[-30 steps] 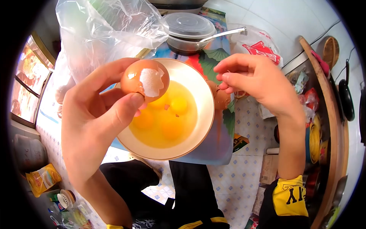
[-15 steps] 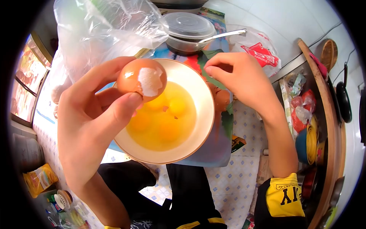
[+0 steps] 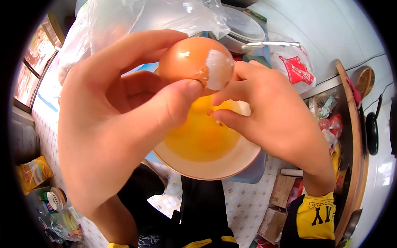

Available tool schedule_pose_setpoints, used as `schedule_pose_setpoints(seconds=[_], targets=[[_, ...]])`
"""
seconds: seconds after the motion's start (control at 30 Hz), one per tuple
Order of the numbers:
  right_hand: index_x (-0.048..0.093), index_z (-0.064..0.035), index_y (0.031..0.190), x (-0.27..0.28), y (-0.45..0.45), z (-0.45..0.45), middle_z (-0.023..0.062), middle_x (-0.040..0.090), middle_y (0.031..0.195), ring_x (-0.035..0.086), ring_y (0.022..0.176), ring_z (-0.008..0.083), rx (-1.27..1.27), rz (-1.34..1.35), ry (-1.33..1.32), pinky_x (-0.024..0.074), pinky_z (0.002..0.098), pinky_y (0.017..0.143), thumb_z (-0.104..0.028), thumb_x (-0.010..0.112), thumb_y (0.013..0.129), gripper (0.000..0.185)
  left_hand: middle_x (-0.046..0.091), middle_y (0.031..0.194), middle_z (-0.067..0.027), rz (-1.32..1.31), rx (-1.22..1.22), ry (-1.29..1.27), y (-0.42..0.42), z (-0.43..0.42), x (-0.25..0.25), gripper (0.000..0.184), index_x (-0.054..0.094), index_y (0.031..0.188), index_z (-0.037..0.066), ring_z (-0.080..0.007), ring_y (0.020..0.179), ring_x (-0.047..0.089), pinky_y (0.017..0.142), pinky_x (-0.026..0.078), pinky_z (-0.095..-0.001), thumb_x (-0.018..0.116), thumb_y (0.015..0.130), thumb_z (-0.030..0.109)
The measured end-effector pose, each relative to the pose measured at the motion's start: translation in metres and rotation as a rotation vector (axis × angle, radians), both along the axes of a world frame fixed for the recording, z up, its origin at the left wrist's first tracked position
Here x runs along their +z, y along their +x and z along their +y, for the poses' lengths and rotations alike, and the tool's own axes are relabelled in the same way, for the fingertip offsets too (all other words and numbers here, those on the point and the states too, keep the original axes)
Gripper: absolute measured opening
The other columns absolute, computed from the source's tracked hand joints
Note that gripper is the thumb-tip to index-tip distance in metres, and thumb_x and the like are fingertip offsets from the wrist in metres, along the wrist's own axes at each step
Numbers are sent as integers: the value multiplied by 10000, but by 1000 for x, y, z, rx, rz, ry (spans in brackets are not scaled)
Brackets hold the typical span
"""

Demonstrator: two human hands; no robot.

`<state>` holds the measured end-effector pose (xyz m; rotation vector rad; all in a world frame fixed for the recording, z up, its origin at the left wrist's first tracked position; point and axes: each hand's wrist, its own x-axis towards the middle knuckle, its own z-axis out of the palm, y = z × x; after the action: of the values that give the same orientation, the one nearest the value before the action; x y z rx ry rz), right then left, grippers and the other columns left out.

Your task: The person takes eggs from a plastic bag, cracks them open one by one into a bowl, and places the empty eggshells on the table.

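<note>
My left hand point(image 3: 120, 120) holds a brown egg point(image 3: 186, 60) between thumb and fingers, above the bowl. Part of its shell is peeled on the right side, baring a white membrane. My right hand point(image 3: 273, 111) is beside the egg's right side, with thumb and index finger apart and nothing visible between them; its other fingers are partly behind the egg. Below both hands, the cream bowl point(image 3: 206, 171) with a brown rim contains raw egg point(image 3: 198, 142), with yolks and small bits of shell near my right thumb.
Behind the bowl are a clear plastic bag point(image 3: 136, 18), a lidded container point(image 3: 244, 25) and a metal handle point(image 3: 277, 43). A red-printed bag point(image 3: 295, 68) lies at the back right. A shelf with pans and packets stands on the right.
My left hand has brought the egg closer to the camera and rightward. My right hand has moved down to the egg, and its thumb and index finger have parted.
</note>
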<state>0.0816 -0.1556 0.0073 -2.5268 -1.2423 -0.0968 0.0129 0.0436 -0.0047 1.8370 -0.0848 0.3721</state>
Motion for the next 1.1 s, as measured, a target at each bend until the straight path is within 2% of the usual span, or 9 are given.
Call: schedule_pose_setpoints(seconds=[0.03,0.37,0.47,0.57,0.67,0.77,0.8,1.0,1.1], targets=[[682,6,899,1,0,4,132,623,989,587,892,310,-18,39,-77,463,390,796,-98,723,745,190,654,1098,-150,4,-15,-7,0,2,-1,469,581,1231,-37,-233,971,670,816,543,-289,691,842,201],[576,-14,1159,1,-2,17,154,632,1015,595,900,360,-31,-89,-191,468,389,805,-90,708,735,451,639,1117,-172,-63,-63,-157,6,-2,-6,471,557,1241,-61,-266,1006,666,881,550,-347,686,834,138],[622,-13,1077,4,-2,10,131,632,951,584,830,317,-56,-56,-67,454,356,762,-75,700,732,359,638,1120,-174,-29,-60,-114,5,0,-4,477,555,1246,-56,-272,1020,662,876,552,-343,684,840,159],[674,6,919,33,-2,-3,64,593,823,544,761,171,-165,105,-18,426,298,711,-53,696,749,181,638,1123,-168,-23,-34,-17,4,-1,-1,498,556,1249,-51,-268,1014,663,873,550,-337,683,836,195],[671,5,928,51,7,-27,34,609,799,550,748,107,-369,213,45,430,264,670,-84,689,798,159,640,1122,-164,-34,-5,27,4,-1,-1,527,555,1253,-45,-259,1004,665,864,551,-333,687,827,235],[682,20,892,32,24,-54,66,629,721,549,656,106,-468,322,179,459,271,626,-162,691,798,205,641,1122,-164,11,-44,-87,3,-2,-3,547,567,1252,-26,-256,1019,659,883,543,-335,695,818,281],[677,33,897,19,33,-62,62,653,737,579,687,105,-399,324,212,473,264,638,-150,675,823,198,642,1122,-165,19,-54,-110,2,-3,-3,553,571,1252,-20,-255,1025,657,890,539,-336,697,816,297],[683,26,909,-14,63,-71,113,695,795,646,727,182,-475,410,231,508,312,684,-112,665,805,174,655,1116,-147,-15,30,77,3,-3,-6,637,596,1248,26,-264,1009,662,923,525,-374,678,801,472],[674,29,980,-34,81,-77,88,694,853,636,771,146,-408,412,153,503,288,715,-88,645,840,185,661,1100,-150,1,63,124,4,0,-8,653,607,1241,38,-263,1004,664,912,533,-384,671,793,510]])
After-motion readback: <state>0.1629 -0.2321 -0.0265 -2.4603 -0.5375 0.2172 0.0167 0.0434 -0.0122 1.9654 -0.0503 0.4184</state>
